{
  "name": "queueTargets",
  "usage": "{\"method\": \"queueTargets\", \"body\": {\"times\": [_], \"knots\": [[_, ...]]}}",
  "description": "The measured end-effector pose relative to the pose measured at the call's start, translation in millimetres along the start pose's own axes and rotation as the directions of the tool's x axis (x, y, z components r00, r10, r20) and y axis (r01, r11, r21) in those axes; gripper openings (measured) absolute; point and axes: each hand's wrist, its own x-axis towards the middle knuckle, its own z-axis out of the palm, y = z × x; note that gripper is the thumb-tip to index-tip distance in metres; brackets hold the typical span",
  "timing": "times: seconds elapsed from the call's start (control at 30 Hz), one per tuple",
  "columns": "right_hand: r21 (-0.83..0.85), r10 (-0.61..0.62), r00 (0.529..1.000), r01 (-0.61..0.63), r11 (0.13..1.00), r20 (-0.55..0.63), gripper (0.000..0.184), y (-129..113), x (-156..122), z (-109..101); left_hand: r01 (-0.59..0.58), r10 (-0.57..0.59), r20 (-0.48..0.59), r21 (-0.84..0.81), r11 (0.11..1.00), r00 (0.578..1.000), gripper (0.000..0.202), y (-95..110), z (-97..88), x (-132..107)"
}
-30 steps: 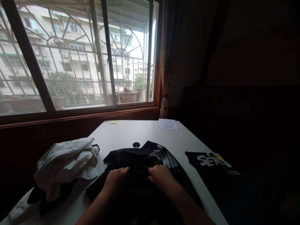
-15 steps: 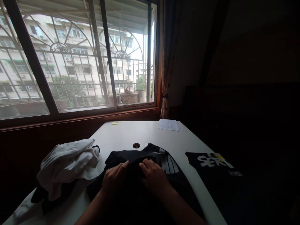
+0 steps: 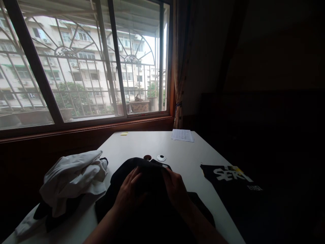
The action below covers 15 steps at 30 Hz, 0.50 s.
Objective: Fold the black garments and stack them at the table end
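A dark black shirt (image 3: 118, 178) lies bunched on the white table (image 3: 142, 142) in front of me. Its upper fold is raised between my hands. My left hand (image 3: 128, 188) is closed on the fold from the left, its fingers partly in shadow. On the right, my right hand (image 3: 176, 189) pinches the edge of the same cloth, thumb and fingers together. A small pale patch shows beside the right fingertips. Most of the shirt's lower part is lost in darkness.
A crumpled white and black garment (image 3: 76, 176) lies at the left. Another black garment with white lettering (image 3: 233, 174) hangs at the table's right edge. Papers (image 3: 182, 135), a yellow note (image 3: 124, 134), a cable hole (image 3: 147, 157) and a round white cap (image 3: 161, 158) are farther back.
The shirt's top fold has been lifted and its large grey-white print is turned out of sight. My right hand has shifted right, and the white cap is now uncovered.
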Motion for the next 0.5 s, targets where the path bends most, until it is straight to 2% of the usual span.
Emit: {"method": "queueTargets", "body": {"times": [0.07, 0.13, 0.2, 0.3, 0.37, 0.43, 0.5], "knots": [[0.203, 0.048, 0.997, -0.058, 0.977, 0.054, 0.046, 2.1, -5.6, 7.0, -0.037, 0.036, 0.087, 0.016, 0.999, 0.996, 0.086, 5.8, 3.9, 4.6], [0.321, 0.049, 0.979, -0.112, 0.941, 0.2, 0.049, 1.8, -11.3, 13.2, 0.015, -0.013, 0.143, -0.01, 1.0, 0.99, 0.089, 8.3, 5.7, 6.0], [0.349, -0.016, 0.929, -0.123, 0.929, 0.369, 0.051, -2.8, -15.6, 16.6, 0.176, -0.159, 0.195, -0.07, 0.982, 0.968, 0.069, 7.7, 4.5, 5.5], [0.322, -0.131, 0.853, -0.045, 0.946, 0.505, 0.049, -13.0, -17.3, 16.9, 0.432, -0.369, 0.273, -0.224, 0.874, 0.888, 0.04, 2.7, -0.5, 4.6], [0.288, -0.164, 0.854, 0.017, 0.958, 0.495, 0.047, -15.8, -15.5, 15.7, 0.497, -0.42, 0.278, -0.339, 0.798, 0.864, 0.034, -2.7, -3.4, 4.7], [0.232, -0.155, 0.893, 0.059, 0.971, 0.422, 0.046, -12.6, -12.0, 14.5, 0.515, -0.46, 0.232, -0.399, 0.759, 0.857, 0.032, -9.4, -5.8, 4.4], [0.155, -0.128, 0.941, 0.082, 0.985, 0.314, 0.043, -3.6, -7.7, 13.4, 0.544, -0.517, 0.179, -0.363, 0.756, 0.837, 0.033, -16.9, -9.2, 2.5]]}}
